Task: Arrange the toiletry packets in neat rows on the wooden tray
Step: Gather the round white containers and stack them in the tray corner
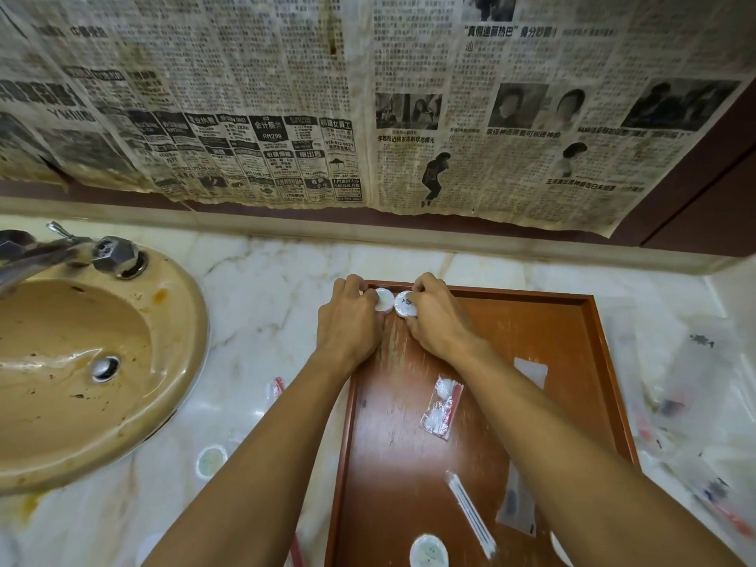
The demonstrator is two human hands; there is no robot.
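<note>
The fingers (370, 295) of the left hand (347, 325) are curled round a round white packet (383, 300), and those of the right hand (429, 317) pinch a second round packet (406, 304); the two discs sit touching side by side at the upper left corner of the wooden tray (572, 341), just inside its far rim. To do this step well, I judge each disc should be pressed flat and nudged until both edges line up with that rim; keep them just meeting, not overlapping, so the row starts straight. Further down the frame, loose on the tray, lie a cotton-pad packet (442, 405), a swab packet (470, 513) and another round packet (428, 551); more packets wait on the marble surface (266, 304), one round one (212, 460) near the sink (180, 362).
</note>
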